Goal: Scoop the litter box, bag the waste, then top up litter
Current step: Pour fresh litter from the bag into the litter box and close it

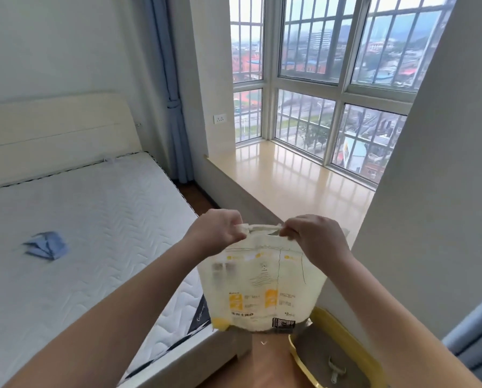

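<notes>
A pale cream litter bag (pixel 259 287) with yellow print hangs upright in front of me. My left hand (pixel 217 231) pinches its top left corner and my right hand (pixel 312 236) pinches its top right corner, both fists closed on the top edge. Below the bag, on the wooden floor, sits a yellow litter box (pixel 343 340) filled with grey litter. A pale scoop (pixel 335 368) lies in the litter near the front. The bag hides the box's far end.
A bare white mattress (pixel 80 233) on a bed frame fills the left, with a folded blue cloth (pixel 46 245) on it. A glossy window ledge (pixel 290 177) runs ahead under barred windows. A white wall (pixel 430 191) stands right, blue curtain (pixel 475 340) at the lower right.
</notes>
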`<state>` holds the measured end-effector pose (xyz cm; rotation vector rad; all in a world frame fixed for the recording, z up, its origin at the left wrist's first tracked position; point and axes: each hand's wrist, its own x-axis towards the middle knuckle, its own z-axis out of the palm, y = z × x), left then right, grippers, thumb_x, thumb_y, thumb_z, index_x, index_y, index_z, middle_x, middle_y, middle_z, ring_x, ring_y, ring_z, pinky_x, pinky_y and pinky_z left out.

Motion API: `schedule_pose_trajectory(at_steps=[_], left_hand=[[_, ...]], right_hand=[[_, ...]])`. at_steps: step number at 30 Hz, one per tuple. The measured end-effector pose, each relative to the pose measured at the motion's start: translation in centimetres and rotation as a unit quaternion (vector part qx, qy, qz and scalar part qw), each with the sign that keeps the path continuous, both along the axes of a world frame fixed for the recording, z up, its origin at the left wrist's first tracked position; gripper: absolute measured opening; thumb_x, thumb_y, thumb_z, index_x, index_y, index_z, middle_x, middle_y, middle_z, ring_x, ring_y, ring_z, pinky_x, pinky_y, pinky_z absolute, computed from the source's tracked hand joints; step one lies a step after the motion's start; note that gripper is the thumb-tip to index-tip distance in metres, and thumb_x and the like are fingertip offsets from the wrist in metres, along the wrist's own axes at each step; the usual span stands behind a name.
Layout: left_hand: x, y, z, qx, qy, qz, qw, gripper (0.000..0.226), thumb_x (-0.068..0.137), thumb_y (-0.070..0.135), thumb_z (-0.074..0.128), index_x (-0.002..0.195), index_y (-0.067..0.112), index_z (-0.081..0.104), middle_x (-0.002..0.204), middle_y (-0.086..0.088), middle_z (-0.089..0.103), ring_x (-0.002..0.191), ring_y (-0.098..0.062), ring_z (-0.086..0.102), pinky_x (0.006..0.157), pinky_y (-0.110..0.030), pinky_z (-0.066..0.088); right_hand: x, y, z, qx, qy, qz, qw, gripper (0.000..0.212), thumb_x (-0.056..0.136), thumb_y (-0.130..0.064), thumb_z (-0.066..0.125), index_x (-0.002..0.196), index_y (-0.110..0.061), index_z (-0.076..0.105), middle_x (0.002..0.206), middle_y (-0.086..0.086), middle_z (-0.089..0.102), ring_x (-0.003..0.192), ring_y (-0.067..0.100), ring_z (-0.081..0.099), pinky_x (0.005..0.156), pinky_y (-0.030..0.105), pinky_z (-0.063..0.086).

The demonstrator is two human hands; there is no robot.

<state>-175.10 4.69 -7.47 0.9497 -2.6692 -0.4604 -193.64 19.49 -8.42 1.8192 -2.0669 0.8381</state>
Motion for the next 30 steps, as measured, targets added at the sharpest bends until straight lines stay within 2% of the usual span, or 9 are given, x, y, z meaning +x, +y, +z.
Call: schedule_pose_trajectory(at_steps=[3,6,8,10,12,16,19,24,30], left_hand=[[2.6,0.7,-0.4,0.004,0.026,0.037,0.999,0.018,0.087,0.040,0.066,0.081,0.023,0.066,0.075,0.006,0.066,0.072,-0.014,0.060,0.066,-0.037,0.053],[6.0,1.9,-0.2,0.063,0.089,0.068,0.992,0.020,0.084,0.033,0.073,0.068,0.030,0.062,0.065,0.008,0.063,0.063,-0.008,0.057,0.063,-0.034,0.051],[8.5,2.7,0.2,0.074,0.101,0.100,0.987,0.017,0.082,0.032,0.075,0.069,0.030,0.064,0.066,0.010,0.064,0.064,-0.007,0.059,0.064,-0.033,0.052],[11.0,3.6,0.6,0.068,0.106,0.121,0.985,0.013,0.081,0.032,0.076,0.073,0.025,0.069,0.067,0.010,0.066,0.066,-0.006,0.061,0.065,-0.033,0.054],[13.5,4.7,1.1,0.050,0.115,0.141,0.982,0.012,0.081,0.029,0.076,0.073,0.025,0.069,0.065,0.012,0.065,0.065,-0.005,0.061,0.062,-0.029,0.052],[18.2,6.7,2.2,0.018,0.124,0.185,0.975,0.012,0.080,0.025,0.074,0.070,0.028,0.067,0.063,0.014,0.064,0.064,-0.006,0.060,0.060,-0.024,0.047],[22.6,7.5,2.7,0.004,0.116,0.228,0.967,0.006,0.078,0.025,0.071,0.073,0.023,0.070,0.065,0.011,0.066,0.064,-0.006,0.061,0.060,-0.030,0.050],[31.9,9.2,4.2,-0.046,0.092,0.302,0.948,0.013,0.082,0.028,0.077,0.073,0.023,0.068,0.062,0.012,0.063,0.060,-0.005,0.058,0.055,-0.019,0.040],[46.1,12.9,4.8,-0.075,0.051,0.398,0.913,0.014,0.079,0.035,0.078,0.077,0.023,0.072,0.072,0.008,0.069,0.068,-0.011,0.063,0.061,-0.029,0.050]], right_hand=[[1.2,-1.0,0.1,0.014,0.006,0.029,0.999,0.010,0.081,-0.022,0.072,0.072,-0.026,0.072,0.065,-0.011,0.067,0.055,0.014,0.060,0.051,0.022,0.040],[2.5,-2.5,-0.1,0.044,-0.011,0.066,0.997,0.012,0.084,-0.026,0.069,0.076,-0.033,0.071,0.068,-0.016,0.066,0.058,0.007,0.055,0.055,0.024,0.043],[4.0,-3.5,0.1,0.079,-0.017,0.090,0.993,0.011,0.087,-0.029,0.066,0.079,-0.036,0.069,0.071,-0.019,0.064,0.062,0.004,0.055,0.058,0.029,0.050],[5.8,-4.3,0.6,0.109,-0.023,0.131,0.985,0.014,0.087,-0.024,0.066,0.078,-0.034,0.070,0.073,-0.019,0.065,0.064,0.002,0.055,0.061,0.029,0.051],[7.6,-5.0,1.4,0.152,-0.031,0.158,0.975,0.013,0.087,-0.027,0.066,0.077,-0.035,0.068,0.076,-0.019,0.066,0.068,0.000,0.057,0.064,0.026,0.051],[11.3,-6.7,1.7,0.213,-0.026,0.188,0.958,0.009,0.086,-0.036,0.065,0.078,-0.036,0.065,0.079,-0.016,0.064,0.077,0.006,0.058,0.068,0.028,0.050],[15.6,-7.3,1.3,0.191,-0.026,0.221,0.956,0.009,0.087,-0.039,0.064,0.085,-0.032,0.070,0.082,-0.015,0.065,0.080,0.008,0.059,0.069,0.028,0.048],[25.2,-7.6,2.1,0.140,-0.066,0.268,0.951,0.015,0.088,-0.038,0.062,0.090,-0.028,0.073,0.087,-0.011,0.069,0.082,0.010,0.059,0.073,0.030,0.048],[38.9,-6.9,5.5,0.165,0.034,0.352,0.921,0.023,0.094,-0.039,0.051,0.104,-0.031,0.071,0.095,-0.011,0.069,0.089,0.011,0.061,0.077,0.029,0.050]])
